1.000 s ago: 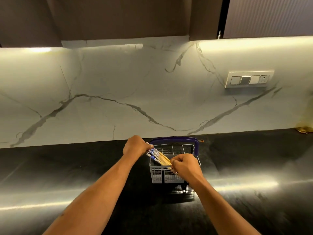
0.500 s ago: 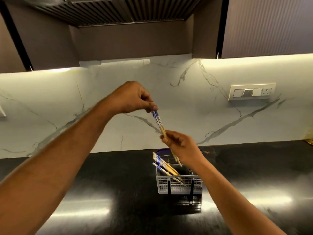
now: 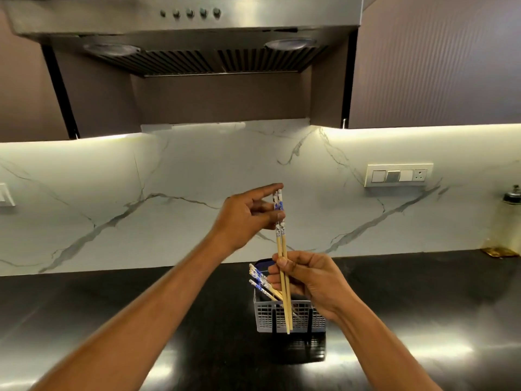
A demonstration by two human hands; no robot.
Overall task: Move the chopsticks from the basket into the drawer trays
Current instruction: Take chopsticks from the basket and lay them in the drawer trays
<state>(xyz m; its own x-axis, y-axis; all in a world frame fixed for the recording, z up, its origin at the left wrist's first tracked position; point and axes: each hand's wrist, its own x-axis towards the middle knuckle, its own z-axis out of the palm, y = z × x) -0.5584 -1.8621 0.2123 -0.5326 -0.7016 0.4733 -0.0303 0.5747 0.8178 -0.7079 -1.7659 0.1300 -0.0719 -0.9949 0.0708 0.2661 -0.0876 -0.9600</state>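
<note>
A pair of bamboo chopsticks (image 3: 282,249) with blue-and-white tops stands nearly upright in the air above the basket. My left hand (image 3: 245,218) pinches their patterned tops. My right hand (image 3: 307,280) grips them around the middle. Their thin tips hang in front of the grey plastic mesh basket (image 3: 265,317), which sits on the black counter and has a dark blue handle behind. Several more chopsticks (image 3: 260,280) lean out of the basket toward the left. No drawer or tray is in view.
The glossy black counter (image 3: 112,320) runs left and right under a white marble backsplash. A switch plate (image 3: 399,175) is on the wall at right, an oil bottle (image 3: 507,221) at the far right, and a steel range hood (image 3: 183,38) overhead.
Both hands have lifted a pair of chopsticks out of the basket and turned it upright. The camera has tilted up, so the range hood is now in view.
</note>
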